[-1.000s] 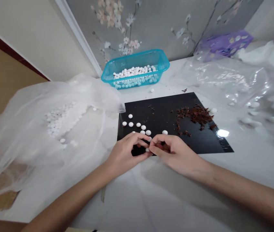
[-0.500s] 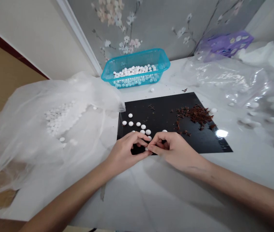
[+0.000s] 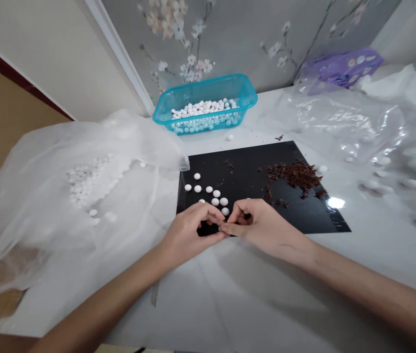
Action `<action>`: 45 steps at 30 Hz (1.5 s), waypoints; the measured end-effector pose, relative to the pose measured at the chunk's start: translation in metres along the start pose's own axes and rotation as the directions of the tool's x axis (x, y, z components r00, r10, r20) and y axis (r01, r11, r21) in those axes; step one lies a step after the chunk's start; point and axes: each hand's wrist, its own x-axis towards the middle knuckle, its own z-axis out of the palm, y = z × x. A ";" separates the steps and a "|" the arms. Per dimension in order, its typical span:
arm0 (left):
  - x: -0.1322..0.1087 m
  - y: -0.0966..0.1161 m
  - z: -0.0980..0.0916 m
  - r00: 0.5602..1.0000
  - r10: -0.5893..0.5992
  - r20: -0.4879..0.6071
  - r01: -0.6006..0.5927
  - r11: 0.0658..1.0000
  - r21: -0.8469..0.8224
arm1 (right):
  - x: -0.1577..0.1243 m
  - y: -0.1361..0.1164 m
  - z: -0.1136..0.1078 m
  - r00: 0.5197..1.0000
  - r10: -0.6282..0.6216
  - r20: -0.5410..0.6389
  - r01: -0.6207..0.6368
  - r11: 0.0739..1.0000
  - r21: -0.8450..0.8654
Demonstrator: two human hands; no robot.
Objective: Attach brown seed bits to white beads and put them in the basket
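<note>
The person's fingertips met near the front edge of a black board (image 3: 248, 159). The left hand (image 3: 189, 228) was curved, its thumb and a finger drawn nearly together on a small white ball (image 3: 221, 228), only a sliver of which showed between the tips. The right hand (image 3: 262, 228) had thumb and forefinger brought together against the same spot; whether they gripped the ball or some tiny bit on it could not be told, and its other fingers were curled partly out of sight.

Just beyond the fingers lay loose balls (image 3: 215, 201) on the board, one partly covered by the left hand and another almost wholly behind the right. To the right was a heap of brown bits (image 3: 298, 175), too tangled to separate by eye.

Behind the board stood a blue basket (image 3: 211, 91), its lower balls seen only dimly through the side. On the left, a filmy bag (image 3: 42, 152) veiled a cluster of balls (image 3: 85, 184). On the right, clear plastic (image 3: 354, 117) ran past the picture's edge, blurring the pale balls by it and covering part of a purple packet (image 3: 349, 66) printed with flower-like shapes. Both forearms were cut off by the picture's edges.
</note>
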 end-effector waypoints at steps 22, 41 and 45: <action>0.001 -0.006 0.002 0.978 0.137 -0.159 -0.110 0.980 0.165 | -0.005 -0.010 -0.061 0.861 -0.504 -0.069 0.300 0.612 -0.732; 0.008 -0.003 -0.049 0.945 -0.133 -0.299 0.224 0.929 0.294 | 0.014 0.021 -0.064 0.734 -0.679 -0.014 0.199 0.235 -0.952; 0.003 -0.018 -0.112 0.747 -0.444 -0.495 0.665 0.507 0.549 | 0.014 0.024 -0.060 0.662 -0.749 -0.028 0.212 0.223 -0.952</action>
